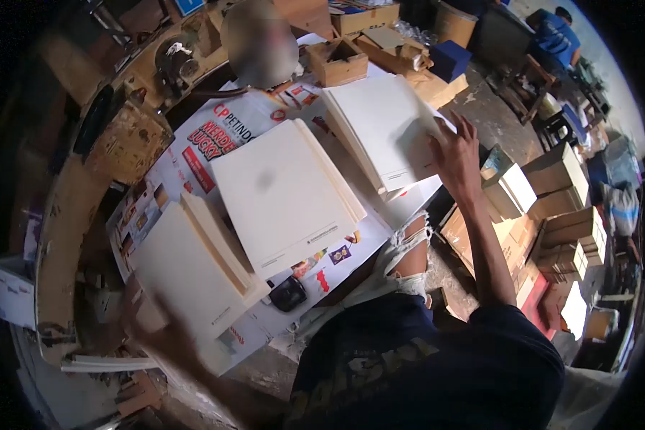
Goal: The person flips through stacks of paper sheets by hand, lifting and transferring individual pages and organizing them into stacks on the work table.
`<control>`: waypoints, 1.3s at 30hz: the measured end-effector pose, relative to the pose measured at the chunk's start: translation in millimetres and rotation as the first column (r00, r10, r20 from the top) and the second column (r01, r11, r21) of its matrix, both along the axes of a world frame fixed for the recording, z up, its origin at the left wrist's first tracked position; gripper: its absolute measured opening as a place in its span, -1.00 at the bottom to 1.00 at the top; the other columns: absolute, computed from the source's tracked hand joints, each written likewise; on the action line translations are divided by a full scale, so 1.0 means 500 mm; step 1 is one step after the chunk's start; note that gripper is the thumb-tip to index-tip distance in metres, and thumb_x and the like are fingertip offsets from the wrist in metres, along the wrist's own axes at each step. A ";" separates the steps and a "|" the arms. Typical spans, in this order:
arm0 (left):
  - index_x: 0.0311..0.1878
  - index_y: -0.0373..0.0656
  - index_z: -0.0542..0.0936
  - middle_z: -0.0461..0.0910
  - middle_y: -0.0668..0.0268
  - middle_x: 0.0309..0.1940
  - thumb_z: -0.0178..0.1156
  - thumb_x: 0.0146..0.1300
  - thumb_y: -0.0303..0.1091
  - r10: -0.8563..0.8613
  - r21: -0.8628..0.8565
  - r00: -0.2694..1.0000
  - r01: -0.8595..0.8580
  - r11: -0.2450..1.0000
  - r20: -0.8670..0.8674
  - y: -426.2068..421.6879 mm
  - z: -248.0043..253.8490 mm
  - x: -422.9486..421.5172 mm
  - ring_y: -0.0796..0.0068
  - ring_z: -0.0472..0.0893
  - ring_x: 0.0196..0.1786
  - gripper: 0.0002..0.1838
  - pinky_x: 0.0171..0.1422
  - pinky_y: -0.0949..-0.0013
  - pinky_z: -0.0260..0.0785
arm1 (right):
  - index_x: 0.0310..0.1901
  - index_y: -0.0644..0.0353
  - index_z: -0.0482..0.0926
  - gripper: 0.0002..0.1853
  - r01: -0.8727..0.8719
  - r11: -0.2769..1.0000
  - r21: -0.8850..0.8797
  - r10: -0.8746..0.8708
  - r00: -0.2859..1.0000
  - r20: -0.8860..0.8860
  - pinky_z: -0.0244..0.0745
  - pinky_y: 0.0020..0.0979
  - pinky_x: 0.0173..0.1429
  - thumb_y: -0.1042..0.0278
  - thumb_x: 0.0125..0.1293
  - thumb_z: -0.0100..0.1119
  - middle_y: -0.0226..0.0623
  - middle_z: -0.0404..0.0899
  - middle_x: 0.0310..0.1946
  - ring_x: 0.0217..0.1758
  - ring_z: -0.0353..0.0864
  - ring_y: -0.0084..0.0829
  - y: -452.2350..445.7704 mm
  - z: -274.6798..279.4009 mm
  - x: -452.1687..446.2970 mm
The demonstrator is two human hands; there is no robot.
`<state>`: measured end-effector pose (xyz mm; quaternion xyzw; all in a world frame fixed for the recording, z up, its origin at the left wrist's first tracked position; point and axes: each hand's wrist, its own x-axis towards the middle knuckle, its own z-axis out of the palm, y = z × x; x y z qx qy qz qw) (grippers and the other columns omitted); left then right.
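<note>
Three stacks of white printed sheets lie side by side: a left stack (186,272), a middle stack (279,193) and a right stack (383,125). Small dark print runs along the near edge of each top sheet. My right hand (457,154) is at the right edge of the right stack, fingers apart, holding nothing that I can see. My left hand (142,315) is beside the outer edge of the left stack; it is dark and blurred, and its fingers do not show clearly.
Under the stacks lies a printed poster sheet (202,147). A small black rounded object (289,294) rests at its near edge. Behind stands a wooden box (337,62). Bundled stacks (507,192) and cardboard (498,247) lie on the right. A person in blue (554,39) is farther back.
</note>
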<state>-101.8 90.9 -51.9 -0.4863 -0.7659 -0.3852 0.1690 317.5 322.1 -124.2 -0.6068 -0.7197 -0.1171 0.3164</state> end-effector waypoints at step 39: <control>-0.31 -0.35 0.66 0.64 0.27 -0.58 0.42 0.09 -0.35 -0.013 -0.105 0.729 0.116 0.988 0.684 -0.084 0.018 -0.006 0.65 0.57 -0.57 -0.76 -0.49 0.60 0.40 | 0.17 0.44 0.43 -0.57 -0.846 0.465 -0.262 0.021 0.306 -0.952 0.41 -0.50 0.10 0.51 0.27 0.15 -0.16 0.59 -0.05 -0.02 0.55 -0.47 -0.090 0.082 -0.286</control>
